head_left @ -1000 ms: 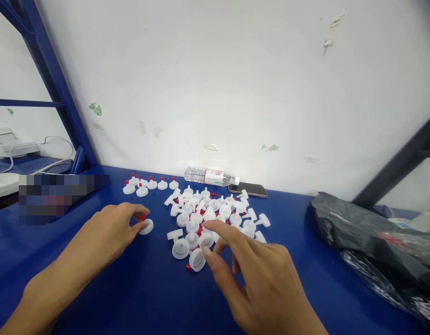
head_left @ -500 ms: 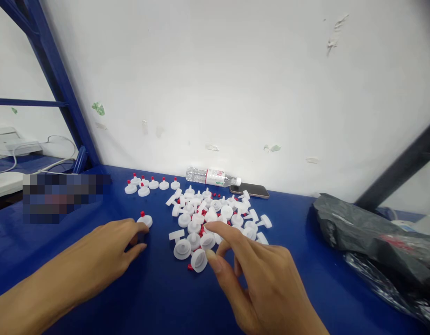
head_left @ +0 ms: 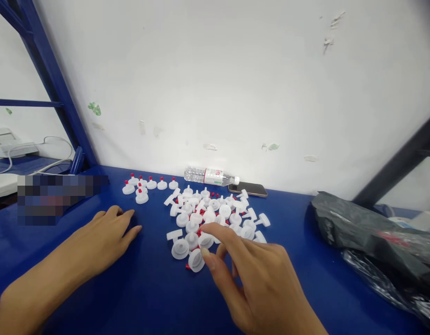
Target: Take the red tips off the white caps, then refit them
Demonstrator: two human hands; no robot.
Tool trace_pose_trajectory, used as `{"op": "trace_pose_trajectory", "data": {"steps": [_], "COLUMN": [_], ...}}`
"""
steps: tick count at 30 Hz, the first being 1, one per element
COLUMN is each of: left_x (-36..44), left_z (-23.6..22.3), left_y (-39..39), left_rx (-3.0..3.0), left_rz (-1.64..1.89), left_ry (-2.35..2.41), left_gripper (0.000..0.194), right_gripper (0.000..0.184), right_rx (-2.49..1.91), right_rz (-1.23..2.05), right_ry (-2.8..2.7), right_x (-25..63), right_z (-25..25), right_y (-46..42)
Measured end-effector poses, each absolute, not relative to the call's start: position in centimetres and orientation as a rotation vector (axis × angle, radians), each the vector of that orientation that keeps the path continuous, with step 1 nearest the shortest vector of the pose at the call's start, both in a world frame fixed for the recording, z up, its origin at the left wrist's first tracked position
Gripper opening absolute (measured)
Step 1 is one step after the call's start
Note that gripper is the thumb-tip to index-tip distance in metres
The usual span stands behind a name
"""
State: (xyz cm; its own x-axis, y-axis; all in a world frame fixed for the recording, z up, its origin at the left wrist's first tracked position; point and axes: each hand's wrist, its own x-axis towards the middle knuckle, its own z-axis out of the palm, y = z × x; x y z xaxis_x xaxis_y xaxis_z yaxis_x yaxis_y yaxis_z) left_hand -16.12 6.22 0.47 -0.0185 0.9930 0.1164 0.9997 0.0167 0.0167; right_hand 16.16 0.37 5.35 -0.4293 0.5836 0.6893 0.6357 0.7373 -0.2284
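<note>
My left hand (head_left: 112, 232) hovers at or just above the table, fingers apart and holding nothing. Beyond its fingertips stands a white spout cap with a red tip (head_left: 142, 197), upright, close to several others like it, such as a rear red-tipped cap (head_left: 162, 184). My right hand (head_left: 251, 272) is over the near edge of a heap of white spout caps (head_left: 209, 214). Its thumb and index finger are apart, next to a tipped-over spout cap (head_left: 196, 261); whether they touch it I cannot tell. Small red tips (head_left: 188, 266) lie among the heap.
A clear plastic bottle (head_left: 211, 176) lies along the white wall, with a phone (head_left: 251, 189) beside it. Grey plastic bags (head_left: 361, 232) lie at the right. A blue metal frame (head_left: 57, 88) rises at the left, near white cables and a blurred patch.
My left hand has let go of a red-tipped spout cap, which now stands with the group at the back left, and has drawn back a little. My right hand has hardly moved.
</note>
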Motion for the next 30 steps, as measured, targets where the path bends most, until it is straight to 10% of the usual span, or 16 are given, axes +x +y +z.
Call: {"op": "trace_pose_trajectory", "data": {"steps": [30], "left_x": [-8.7], "left_z": [3.6], "left_y": [3.2], "left_rx": [-2.507], "left_rz": [-0.463], "left_ry": [-2.149], "left_gripper": [0.037], "right_gripper": [0.017], "right_rx": [-1.211], "right_rz": [-0.057], "right_ry": [-2.271], "right_x": [15.9], "right_z": [4.6], "right_y": [0.6]}}
